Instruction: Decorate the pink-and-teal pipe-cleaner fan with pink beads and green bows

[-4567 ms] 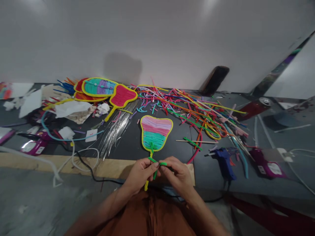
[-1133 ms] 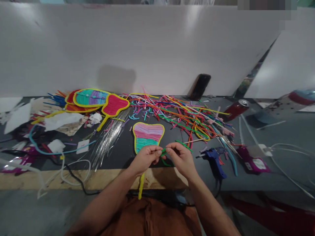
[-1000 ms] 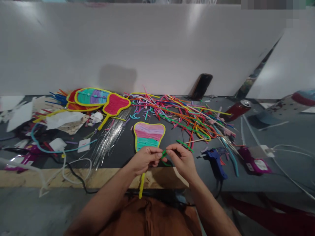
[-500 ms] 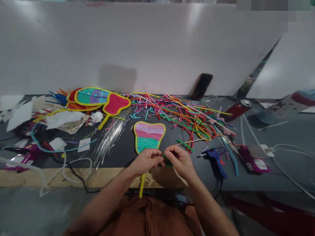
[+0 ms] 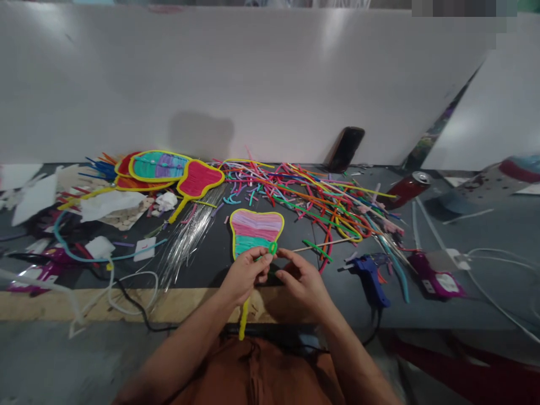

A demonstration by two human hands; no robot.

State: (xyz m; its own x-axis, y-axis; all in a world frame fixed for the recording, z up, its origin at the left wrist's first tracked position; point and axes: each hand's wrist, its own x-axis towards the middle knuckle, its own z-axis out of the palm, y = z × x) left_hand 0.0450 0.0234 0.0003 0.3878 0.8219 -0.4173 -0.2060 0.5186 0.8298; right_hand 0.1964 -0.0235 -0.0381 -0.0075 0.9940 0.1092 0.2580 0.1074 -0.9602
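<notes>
My left hand (image 5: 244, 277) pinches a green pipe cleaner (image 5: 273, 247) whose upper part is curled into a small loop standing above the thumb and fingertips. My right hand (image 5: 304, 281) is close beside it, fingers bent, with its thumb at the dark green tail of the same pipe cleaner; its exact contact is hard to see. Just beyond my hands lies a paddle-shaped piece (image 5: 257, 228) filled with lilac, pink and teal strands and edged in yellow. Its yellow handle (image 5: 243, 320) reaches past the table's front edge under my left wrist.
Loose pipe cleaners (image 5: 312, 197) spread along the back. Finished-looking panels (image 5: 160, 166) are piled at the left, near silver tinsel strands (image 5: 189, 230). To the right are a blue glue gun (image 5: 371, 278), a drink can (image 5: 407, 188) and a leaning phone (image 5: 346, 147). Cables (image 5: 133, 306) trail at left.
The green pipe cleaner's loop has come into view above my left fingertips. My left hand has shifted slightly left, and the right fingers have spread a little.
</notes>
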